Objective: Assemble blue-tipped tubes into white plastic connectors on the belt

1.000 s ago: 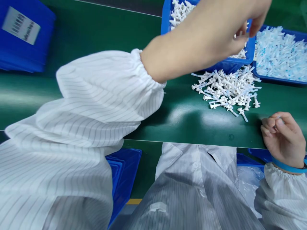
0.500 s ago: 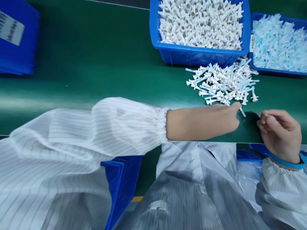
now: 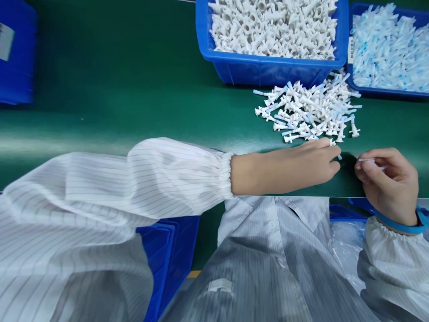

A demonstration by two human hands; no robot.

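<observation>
My left hand [image 3: 313, 162] reaches across from the left, palm down, at the front of a heap of white plastic connectors with pale blue tips [image 3: 315, 109]. Its fingers are closed, partly hidden, around a white connector [image 3: 332, 142] whose pale tube end [image 3: 339, 157] pokes out past them. Just to the right, my right hand [image 3: 390, 179] is closed in a pinch, a thin translucent tube [image 3: 367, 160] between thumb and forefinger. Another pale tube end [image 3: 383, 167] shows behind the thumb. A gap separates the hands.
Behind the heap stands a blue bin [image 3: 275, 71] full of white connectors. A shallower blue tray [image 3: 385, 91] with translucent blue-tipped pieces is at its right. Another blue bin [image 3: 16, 67] stands far left on the green table [image 3: 117, 80]. Blue bins [image 3: 177, 255] sit below the table edge.
My left hand has turned slightly, and its fingers show more. The tube in my right hand now sticks out more plainly toward the left. The whole view has shifted a little.
</observation>
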